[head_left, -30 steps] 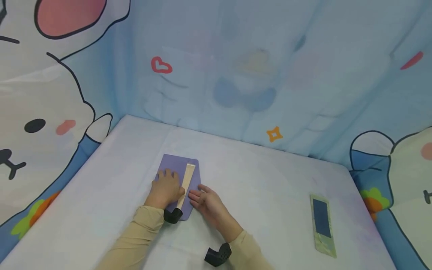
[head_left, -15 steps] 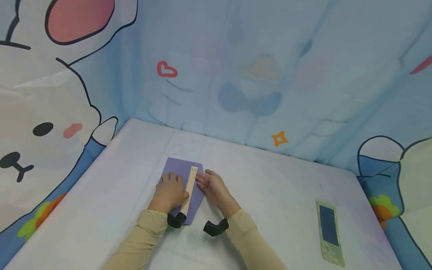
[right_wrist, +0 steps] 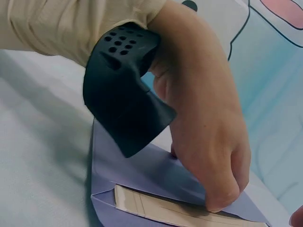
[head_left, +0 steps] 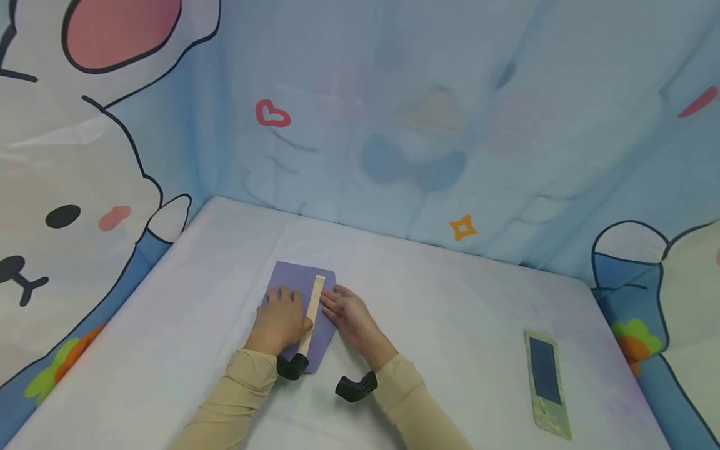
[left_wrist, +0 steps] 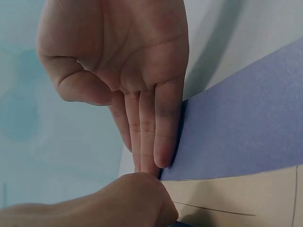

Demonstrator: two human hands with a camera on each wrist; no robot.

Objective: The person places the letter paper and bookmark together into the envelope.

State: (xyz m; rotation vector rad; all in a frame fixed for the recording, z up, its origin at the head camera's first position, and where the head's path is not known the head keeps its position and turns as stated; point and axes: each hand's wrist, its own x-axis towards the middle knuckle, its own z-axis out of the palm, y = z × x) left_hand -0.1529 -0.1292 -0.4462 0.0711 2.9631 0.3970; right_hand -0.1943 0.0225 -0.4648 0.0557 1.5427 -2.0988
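Note:
A purple envelope (head_left: 300,280) lies flat on the white table, a long cream strip (head_left: 313,306) running along it near its right side. My left hand (head_left: 279,322) rests on the envelope with fingers spread; its thumb (right_wrist: 222,201) presses the strip. To the right, my right hand (head_left: 351,319) has straight fingers touching the envelope's right part. In the left wrist view, that right hand (left_wrist: 137,61) shows its palm, its fingertips reaching the envelope beside the strip. Part of the envelope is hidden beneath the left hand.
Farther right lies a narrow green card-like piece (head_left: 554,417) with a dark blue rectangle on it. Black camera mounts (head_left: 356,387) stick out from both wrists. A printed cloth wall (head_left: 394,212) borders the table (head_left: 439,300) at the back and sides.
My right hand has moved up along the envelope's right side, its fingers now close to the upper part of the strip. The left hand keeps its place on the envelope.

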